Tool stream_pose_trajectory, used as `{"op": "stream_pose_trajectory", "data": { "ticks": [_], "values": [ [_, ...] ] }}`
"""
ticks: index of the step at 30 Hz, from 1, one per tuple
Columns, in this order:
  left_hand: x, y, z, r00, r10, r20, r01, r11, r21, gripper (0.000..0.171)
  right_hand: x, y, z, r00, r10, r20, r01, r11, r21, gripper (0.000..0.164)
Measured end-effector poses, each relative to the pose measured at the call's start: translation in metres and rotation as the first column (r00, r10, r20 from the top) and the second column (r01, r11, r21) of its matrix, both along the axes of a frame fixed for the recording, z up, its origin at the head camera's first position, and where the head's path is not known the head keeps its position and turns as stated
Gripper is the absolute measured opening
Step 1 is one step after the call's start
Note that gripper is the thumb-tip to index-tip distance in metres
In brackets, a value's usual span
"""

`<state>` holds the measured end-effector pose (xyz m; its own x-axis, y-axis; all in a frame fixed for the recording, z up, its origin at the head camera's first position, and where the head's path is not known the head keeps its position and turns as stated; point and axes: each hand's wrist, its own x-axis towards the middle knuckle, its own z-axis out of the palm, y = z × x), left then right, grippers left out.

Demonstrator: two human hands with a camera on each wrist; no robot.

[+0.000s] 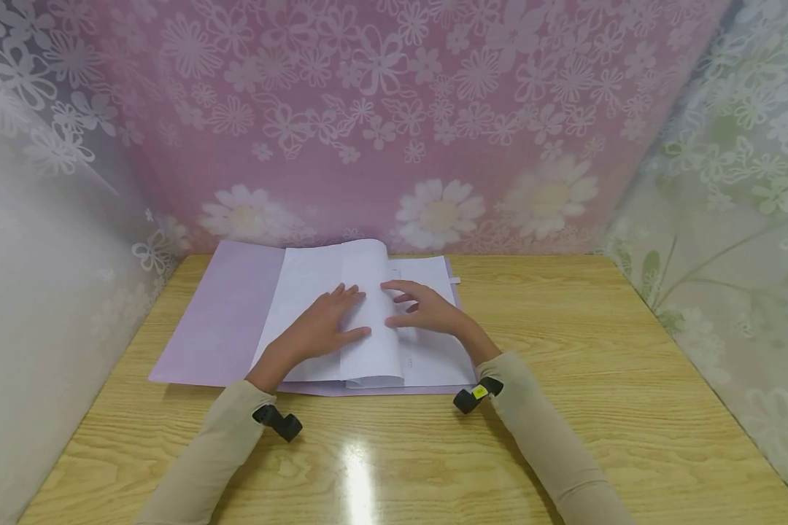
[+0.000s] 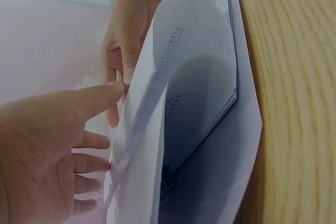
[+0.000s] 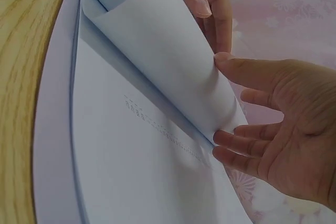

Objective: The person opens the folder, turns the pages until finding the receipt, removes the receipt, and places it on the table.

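The left grip, fingers straight and parted, rests on the curled white sheets; the right grip, loosely bent with a wide gap between thumb and fingers, lightly touches their rounded fold. That bulge hides part of the printed sheet beneath. All these papers lie in a purple folder at the table's far edge, toward the far left corner. A pink floral backdrop stands along that edge; patterned panels flank the side edges.

Looks like a screened-off nook, can't tell if home or office: wood-grain table boxed in by pink daisy-print backdrop and pale floral side panels.
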<state>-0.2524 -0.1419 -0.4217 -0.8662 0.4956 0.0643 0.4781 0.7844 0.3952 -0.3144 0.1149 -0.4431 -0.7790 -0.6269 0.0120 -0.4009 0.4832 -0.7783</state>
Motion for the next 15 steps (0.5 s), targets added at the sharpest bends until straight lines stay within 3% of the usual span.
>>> {"op": "stream_pose_trajectory", "data": {
  "ticks": [8, 15],
  "values": [
    [0.0026, -0.0007, 0.0009, 0.997, 0.042, 0.063, -0.042, 0.999, -0.007, 0.084, 0.0001, -0.0035, -0.0021, 0.999, 0.036, -0.011, -0.036, 0.999, -0.037, 0.068],
    [0.0015, -0.0037, -0.0016, 0.999, -0.008, 0.047, 0.007, 1.000, 0.007, 0.074, 0.0008, -0.0040, -0.0014, 0.999, 0.054, -0.006, -0.055, 0.997, -0.055, 0.066]
  ]
}}
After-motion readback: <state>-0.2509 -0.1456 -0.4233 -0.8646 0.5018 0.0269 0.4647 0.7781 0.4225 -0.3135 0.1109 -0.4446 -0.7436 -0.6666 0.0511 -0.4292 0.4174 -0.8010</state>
